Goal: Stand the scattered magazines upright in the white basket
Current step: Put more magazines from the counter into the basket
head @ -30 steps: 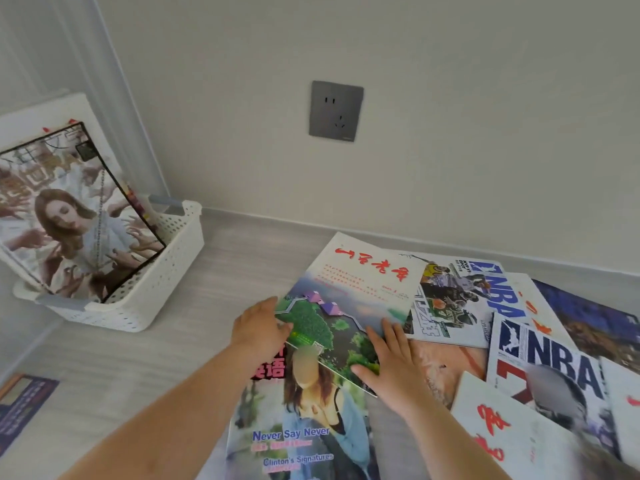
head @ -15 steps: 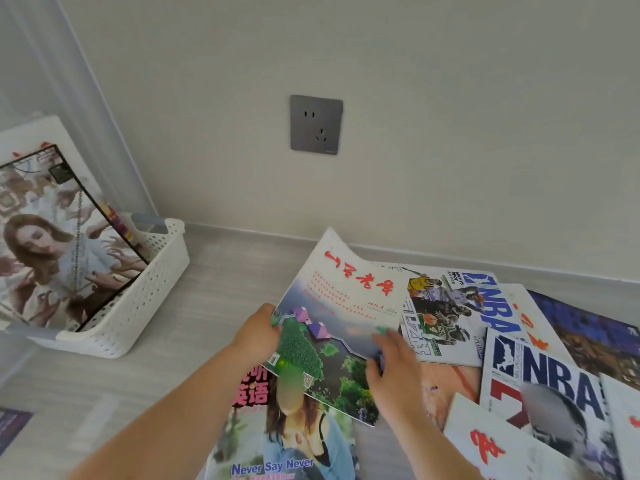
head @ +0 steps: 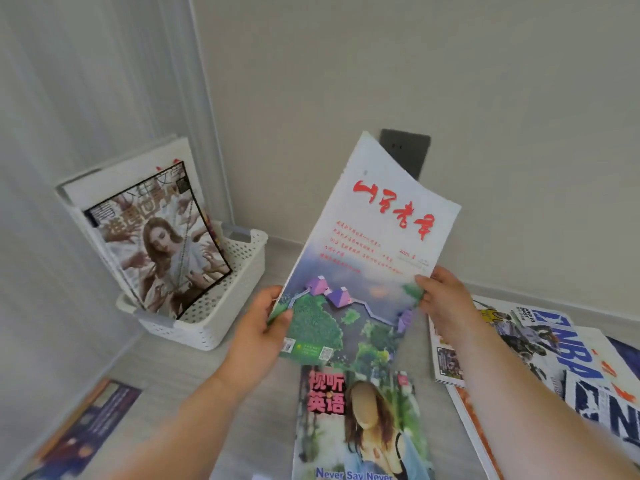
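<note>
Holding the thin white-and-green paper magazine (head: 374,244) clear of the floor (head: 194,386), left hand (head: 256,336) and right hand (head: 446,299) each pinching a side edge, right of the white perforated plastic basket (head: 221,317). Pretty floppy, so it could buckle or snag the leaning magazines (head: 162,251) already in there.

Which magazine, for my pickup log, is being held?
The white magazine with red calligraphy: left hand and right hand grip its edges; the others lie on the floor or stand in the white basket.
</note>
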